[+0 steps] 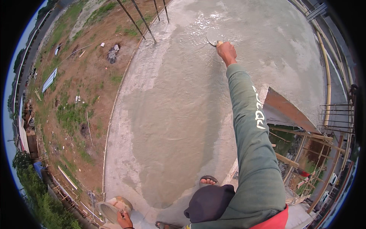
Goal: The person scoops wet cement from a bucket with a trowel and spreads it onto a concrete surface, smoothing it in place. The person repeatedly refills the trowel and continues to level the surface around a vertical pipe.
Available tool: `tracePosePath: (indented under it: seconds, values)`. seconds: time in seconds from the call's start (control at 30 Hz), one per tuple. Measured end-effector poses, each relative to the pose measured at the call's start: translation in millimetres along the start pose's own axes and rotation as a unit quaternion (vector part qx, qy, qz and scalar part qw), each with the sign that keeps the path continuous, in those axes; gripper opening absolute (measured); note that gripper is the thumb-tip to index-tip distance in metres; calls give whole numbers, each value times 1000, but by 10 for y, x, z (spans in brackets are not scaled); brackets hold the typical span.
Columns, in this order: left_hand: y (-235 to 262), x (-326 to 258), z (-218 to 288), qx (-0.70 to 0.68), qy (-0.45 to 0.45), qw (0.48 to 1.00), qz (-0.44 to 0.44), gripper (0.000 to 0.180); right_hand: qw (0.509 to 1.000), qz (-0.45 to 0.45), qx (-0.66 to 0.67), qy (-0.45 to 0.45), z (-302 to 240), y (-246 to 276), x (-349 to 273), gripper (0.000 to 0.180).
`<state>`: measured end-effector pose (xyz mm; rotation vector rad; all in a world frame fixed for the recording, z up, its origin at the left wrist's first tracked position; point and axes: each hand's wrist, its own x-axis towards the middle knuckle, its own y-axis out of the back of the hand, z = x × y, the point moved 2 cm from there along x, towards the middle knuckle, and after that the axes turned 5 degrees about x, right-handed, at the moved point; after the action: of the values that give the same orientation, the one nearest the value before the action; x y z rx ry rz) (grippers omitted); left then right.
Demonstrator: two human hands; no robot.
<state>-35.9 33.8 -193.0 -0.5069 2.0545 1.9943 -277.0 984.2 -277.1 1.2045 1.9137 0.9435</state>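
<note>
Trowel (213, 37) with rounded blade is on the wet concrete slab (171, 114), its handle clamped in the right hand (226, 52); the left hand (124, 220) grips the rim of a bucket (122, 203).

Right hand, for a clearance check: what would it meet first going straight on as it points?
The right hand would push its round-bladed tool on over wet cement; the way looks free, the metal rods standing to its left, though depth is unclear.
</note>
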Motion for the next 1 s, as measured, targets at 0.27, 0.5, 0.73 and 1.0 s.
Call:
tracePosePath:
  seconds: [0.27,0.5,0.73,1.0]
  values:
    - [331,-48,546,-177,-20,982,62,27,963,-71,-96,240,707,80,-542,39]
    - [249,-10,544,-138,-27,989,50,30,966,-126,-61,219,1541,728,-734,38]
    - [348,105,601,-168,-44,983,63,32,971,-77,-160,157,2191,984,-1857,43]
    - [625,199,671,-251,-86,958,105,26,978,-103,-68,168,1452,-5,-2712,43]
